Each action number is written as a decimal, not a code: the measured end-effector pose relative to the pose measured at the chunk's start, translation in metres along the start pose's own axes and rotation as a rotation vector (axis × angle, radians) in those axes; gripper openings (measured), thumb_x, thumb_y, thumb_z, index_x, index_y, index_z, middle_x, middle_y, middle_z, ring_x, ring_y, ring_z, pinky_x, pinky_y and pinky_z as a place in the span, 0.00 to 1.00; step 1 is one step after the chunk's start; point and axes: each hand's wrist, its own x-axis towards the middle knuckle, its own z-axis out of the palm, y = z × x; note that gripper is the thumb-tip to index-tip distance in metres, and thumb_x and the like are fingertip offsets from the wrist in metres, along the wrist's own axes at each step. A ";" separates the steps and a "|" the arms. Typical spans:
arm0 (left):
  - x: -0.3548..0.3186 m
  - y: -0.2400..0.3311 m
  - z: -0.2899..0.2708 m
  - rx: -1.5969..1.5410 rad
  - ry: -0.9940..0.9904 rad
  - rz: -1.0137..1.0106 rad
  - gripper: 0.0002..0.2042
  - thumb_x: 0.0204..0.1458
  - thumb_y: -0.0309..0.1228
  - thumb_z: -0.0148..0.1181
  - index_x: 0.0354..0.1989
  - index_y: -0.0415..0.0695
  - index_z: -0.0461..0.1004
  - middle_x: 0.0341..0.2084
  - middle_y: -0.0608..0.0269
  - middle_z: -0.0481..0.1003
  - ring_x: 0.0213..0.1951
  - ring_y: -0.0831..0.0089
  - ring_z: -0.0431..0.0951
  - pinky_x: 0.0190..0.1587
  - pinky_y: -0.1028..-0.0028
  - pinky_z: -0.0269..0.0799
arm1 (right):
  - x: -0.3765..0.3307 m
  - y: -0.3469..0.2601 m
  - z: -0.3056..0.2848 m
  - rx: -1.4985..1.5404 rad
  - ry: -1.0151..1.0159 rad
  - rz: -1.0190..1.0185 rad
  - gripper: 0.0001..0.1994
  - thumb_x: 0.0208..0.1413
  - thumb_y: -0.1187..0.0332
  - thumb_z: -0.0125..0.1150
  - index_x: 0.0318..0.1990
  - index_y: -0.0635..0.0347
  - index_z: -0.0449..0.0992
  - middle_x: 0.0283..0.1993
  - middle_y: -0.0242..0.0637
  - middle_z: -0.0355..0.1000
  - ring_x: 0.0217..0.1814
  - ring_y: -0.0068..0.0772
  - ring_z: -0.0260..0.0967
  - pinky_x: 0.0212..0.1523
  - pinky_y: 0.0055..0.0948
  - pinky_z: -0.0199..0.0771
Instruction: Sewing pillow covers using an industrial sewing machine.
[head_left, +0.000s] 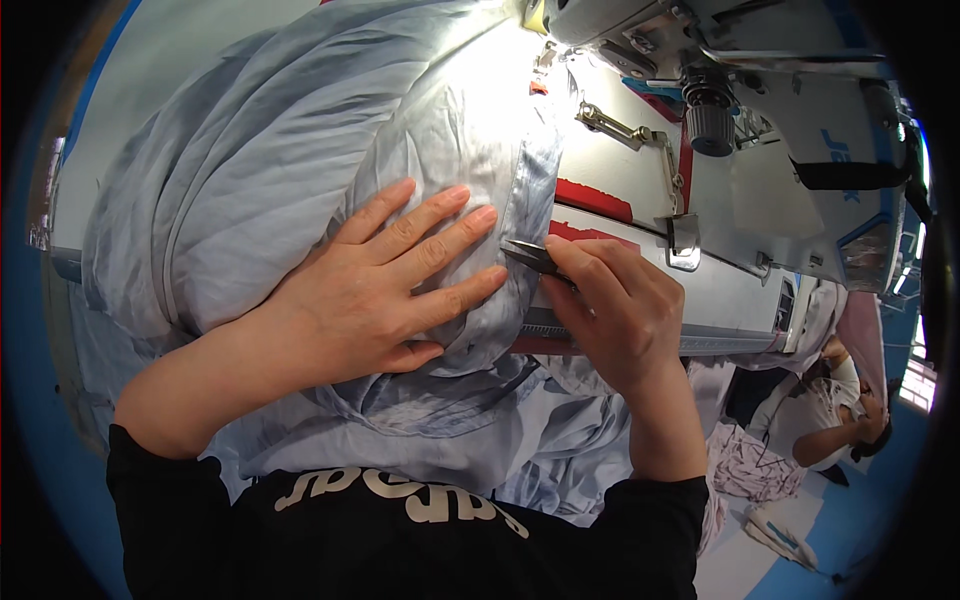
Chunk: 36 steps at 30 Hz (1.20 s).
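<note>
Pale grey-blue fabric [250, 180] lies bunched over the sewing table and hangs down toward my lap. My left hand [385, 275] rests flat on it with the fingers spread, pressing beside a seamed edge. In my right hand [620, 300] is a pair of dark pointed thread snips [532, 255], its tips at the seamed strip of the cloth. The sewing machine [640, 40] stands just beyond, and its bright lamp washes out the cloth near the needle, so detail there is hard to see.
A metal guide arm [630, 130] and red strips [595, 200] sit on the machine bed, right of the fabric. A tension knob [710, 125] projects from the machine head. At far right another person [825, 410] works near a heap of pinkish cloth [755, 465].
</note>
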 end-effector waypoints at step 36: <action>-0.011 0.031 0.012 0.078 0.210 0.227 0.14 0.44 0.27 0.50 0.39 0.36 0.73 0.45 0.57 0.71 0.52 0.63 0.69 0.57 0.67 0.59 | -0.030 -0.017 -0.010 0.631 0.027 0.531 0.16 0.40 0.79 0.63 0.40 0.68 0.70 0.35 0.33 0.68 0.30 0.15 0.63 0.29 0.14 0.63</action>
